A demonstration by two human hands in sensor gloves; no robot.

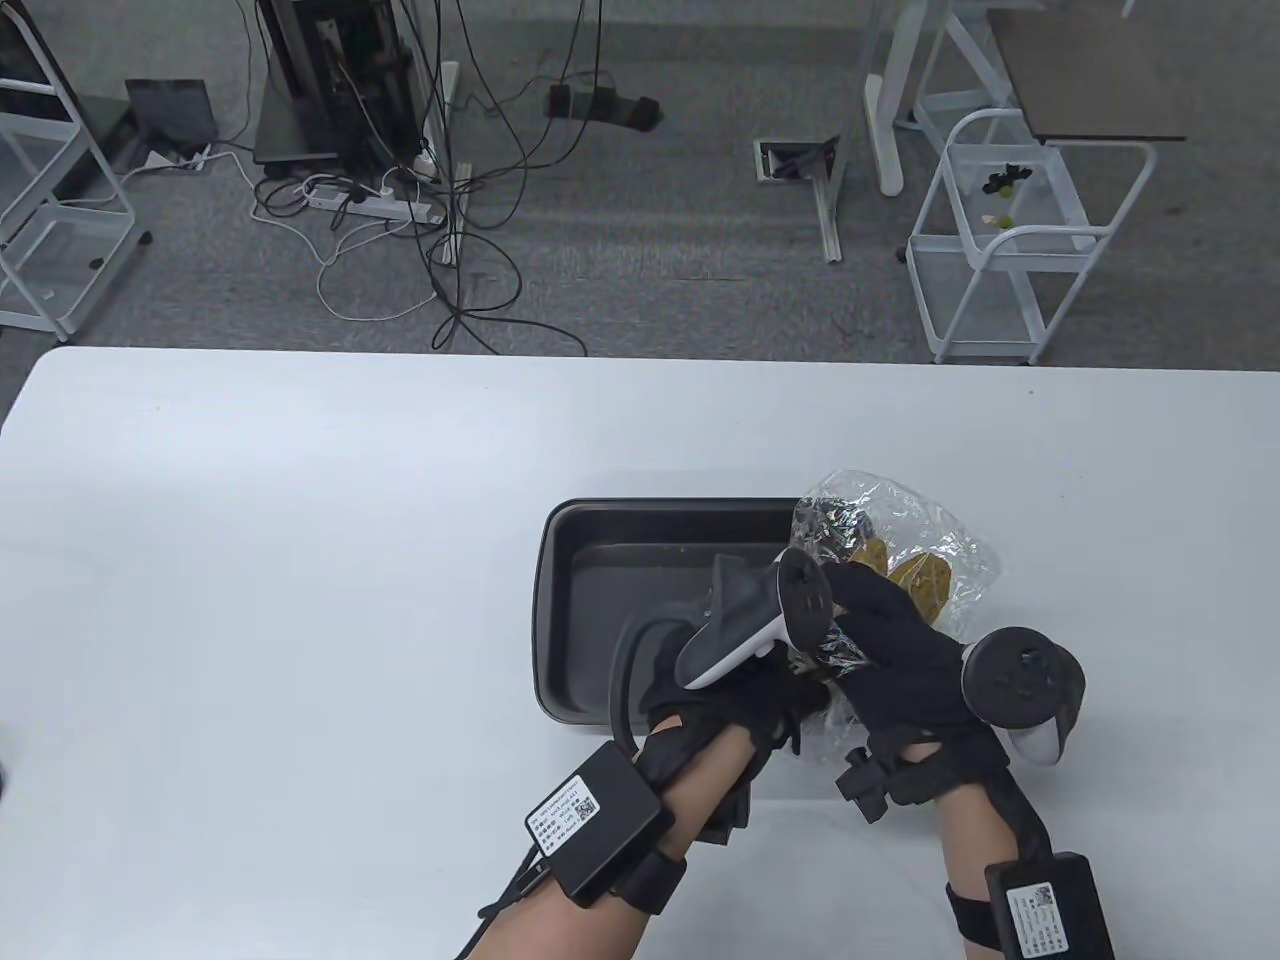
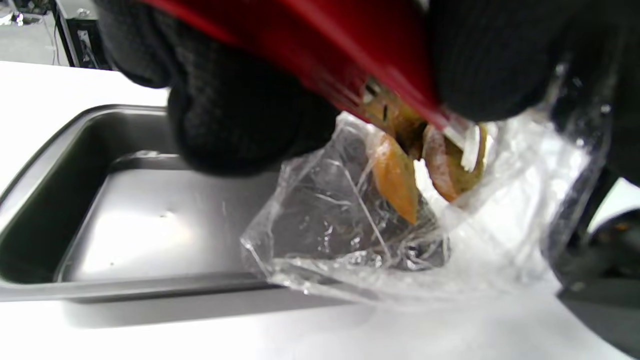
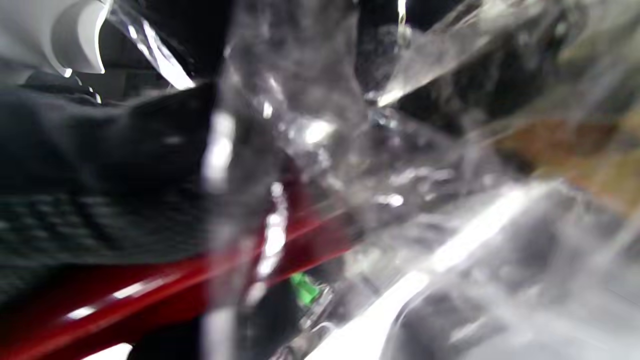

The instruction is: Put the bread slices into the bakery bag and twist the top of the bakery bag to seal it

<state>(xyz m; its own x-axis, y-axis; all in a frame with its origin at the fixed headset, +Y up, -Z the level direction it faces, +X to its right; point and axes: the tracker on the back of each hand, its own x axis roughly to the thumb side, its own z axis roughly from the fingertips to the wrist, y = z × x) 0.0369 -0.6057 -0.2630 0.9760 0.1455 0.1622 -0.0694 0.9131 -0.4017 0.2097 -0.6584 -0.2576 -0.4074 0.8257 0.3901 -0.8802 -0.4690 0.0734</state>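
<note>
Evidently loading done: bread slices [image 1: 920, 580] inside bakery bag [image 1: 935, 545] | tray [image 1: 570, 560] bare | left hand [image 1: 735, 690] and right hand [image 1: 890, 650] grasp bag neck | twist-seal apparently unfinished

Beyond the white table [image 1: 300, 560] lay a grey carpeted floor [image 1: 650, 250]. Tangled black and white cables [image 1: 440, 220] ran to a white power strip [image 1: 375, 203] beside a dark equipment stand [image 1: 335, 80]. A white wire cart [image 1: 1010, 250] stood at right, a white rack [image 1: 50, 220] at left, and white desk legs [image 1: 885, 100] near a floor socket [image 1: 795, 160].
</note>
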